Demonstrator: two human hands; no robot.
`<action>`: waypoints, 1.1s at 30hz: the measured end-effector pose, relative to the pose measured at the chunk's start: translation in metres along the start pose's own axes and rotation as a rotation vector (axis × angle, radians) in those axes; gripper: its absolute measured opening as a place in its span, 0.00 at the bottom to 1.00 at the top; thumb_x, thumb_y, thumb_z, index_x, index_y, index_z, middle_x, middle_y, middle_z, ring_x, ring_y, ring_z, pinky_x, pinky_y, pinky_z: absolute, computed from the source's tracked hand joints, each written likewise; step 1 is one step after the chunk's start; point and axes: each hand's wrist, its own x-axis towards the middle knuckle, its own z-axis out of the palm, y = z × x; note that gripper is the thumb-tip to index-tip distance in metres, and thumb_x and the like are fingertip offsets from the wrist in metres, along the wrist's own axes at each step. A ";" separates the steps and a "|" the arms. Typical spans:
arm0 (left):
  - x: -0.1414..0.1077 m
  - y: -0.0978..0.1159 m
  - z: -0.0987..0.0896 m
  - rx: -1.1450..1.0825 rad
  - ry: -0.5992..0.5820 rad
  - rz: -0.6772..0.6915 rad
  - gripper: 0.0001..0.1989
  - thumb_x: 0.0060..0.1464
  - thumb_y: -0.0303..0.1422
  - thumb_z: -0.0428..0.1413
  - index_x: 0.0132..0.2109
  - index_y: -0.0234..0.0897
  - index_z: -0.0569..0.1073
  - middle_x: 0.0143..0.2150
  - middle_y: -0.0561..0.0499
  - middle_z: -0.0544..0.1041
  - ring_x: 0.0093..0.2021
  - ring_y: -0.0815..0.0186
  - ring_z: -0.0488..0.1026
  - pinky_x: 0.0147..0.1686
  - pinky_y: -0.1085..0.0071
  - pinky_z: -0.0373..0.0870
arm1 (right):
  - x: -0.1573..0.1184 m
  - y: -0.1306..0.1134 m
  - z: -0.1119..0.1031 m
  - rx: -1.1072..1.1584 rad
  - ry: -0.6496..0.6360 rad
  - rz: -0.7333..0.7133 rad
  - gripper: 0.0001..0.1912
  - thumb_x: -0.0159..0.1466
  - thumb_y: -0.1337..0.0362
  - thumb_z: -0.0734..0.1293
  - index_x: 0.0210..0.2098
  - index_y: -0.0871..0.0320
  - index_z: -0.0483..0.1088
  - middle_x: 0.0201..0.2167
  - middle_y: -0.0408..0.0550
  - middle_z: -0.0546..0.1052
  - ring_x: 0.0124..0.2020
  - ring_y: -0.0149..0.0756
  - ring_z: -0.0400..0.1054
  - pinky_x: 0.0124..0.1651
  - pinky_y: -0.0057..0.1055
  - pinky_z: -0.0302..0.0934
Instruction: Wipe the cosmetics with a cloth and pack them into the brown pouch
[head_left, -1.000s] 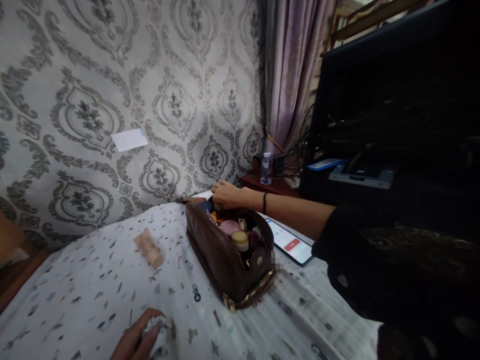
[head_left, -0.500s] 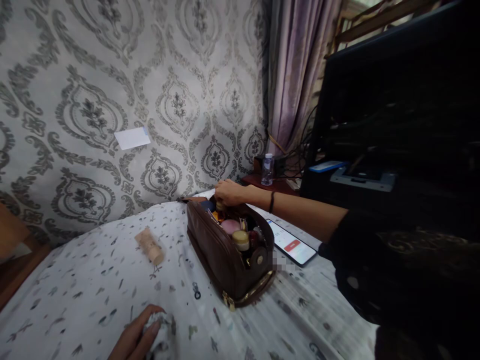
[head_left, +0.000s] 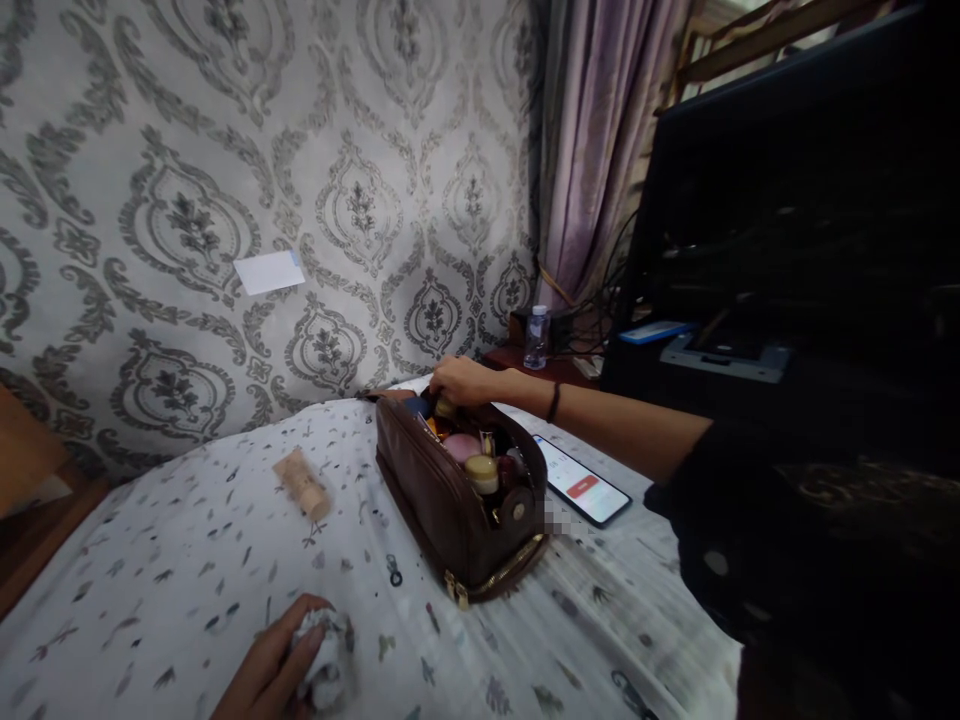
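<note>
A brown leather toiletry bag (head_left: 424, 500) lies unzipped on the patterned bedsheet, holding several cosmetics. Among them are a gold-lidded jar (head_left: 481, 474) and a rounded pink item (head_left: 462, 446). At the bag's far end, my right hand (head_left: 461, 382) reaches over the opening with curled fingers; what they grip is mostly hidden, though something yellowish shows just beneath. Low in the view, my left hand (head_left: 274, 655) is closed around a crumpled grey-white cloth (head_left: 326, 660). To the left of the bag a beige tube (head_left: 301, 484) rests on the sheet.
Right of the bag lies a lit phone (head_left: 589, 484). Behind it, a clear plastic bottle (head_left: 536, 340) stands on a dark red surface near cables. A large black open case (head_left: 750, 230) fills the right side. A white card (head_left: 270, 273) is on the wallpaper.
My left hand and the cloth have risen slightly, so more of the cloth shows. My right hand stays at the bag's far end. The view has shifted a little.
</note>
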 end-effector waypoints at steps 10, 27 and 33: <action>-0.006 0.047 0.008 -0.047 -0.105 0.051 0.27 0.59 0.59 0.50 0.42 0.37 0.69 0.24 0.57 0.68 0.19 0.72 0.65 0.21 0.76 0.64 | -0.024 -0.105 -0.029 0.358 0.245 -0.167 0.14 0.68 0.69 0.61 0.47 0.59 0.77 0.49 0.54 0.79 0.53 0.42 0.70 0.57 0.34 0.61; 0.001 0.038 -0.012 -0.231 0.075 0.107 0.29 0.51 0.60 0.57 0.39 0.37 0.67 0.22 0.59 0.70 0.17 0.72 0.63 0.15 0.76 0.64 | 0.035 -0.256 0.075 0.696 -0.053 0.358 0.20 0.69 0.60 0.66 0.58 0.61 0.67 0.56 0.58 0.72 0.58 0.47 0.67 0.57 0.43 0.66; 0.010 0.026 -0.025 -0.301 0.243 0.148 0.26 0.54 0.55 0.58 0.43 0.36 0.70 0.23 0.58 0.71 0.19 0.72 0.65 0.17 0.77 0.62 | 0.035 -0.249 0.080 0.786 -0.039 0.386 0.17 0.70 0.58 0.66 0.54 0.58 0.70 0.52 0.52 0.74 0.48 0.41 0.73 0.49 0.43 0.71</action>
